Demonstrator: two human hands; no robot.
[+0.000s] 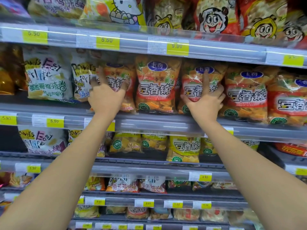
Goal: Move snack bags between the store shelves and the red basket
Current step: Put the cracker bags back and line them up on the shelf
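A row of orange-and-red snack bags stands upright on the second shelf (166, 121). My left hand (106, 95) grips the leftmost of these bags (119, 75), fingers spread over its front and curled round its edges. My right hand (205, 100) grips another orange bag (197, 83) two places to the right, index finger pointing up its front and the other fingers wrapped round its side. One more orange bag (156, 83) stands between the two. The red basket is not in view.
White "Powers Easy Life" bags (48, 78) stand to the left on the same shelf. More orange bags (245, 95) continue to the right. Cartoon-printed bags (214, 15) fill the shelf above, yellow bags (184, 148) the shelf below. Yellow price tags line every shelf edge.
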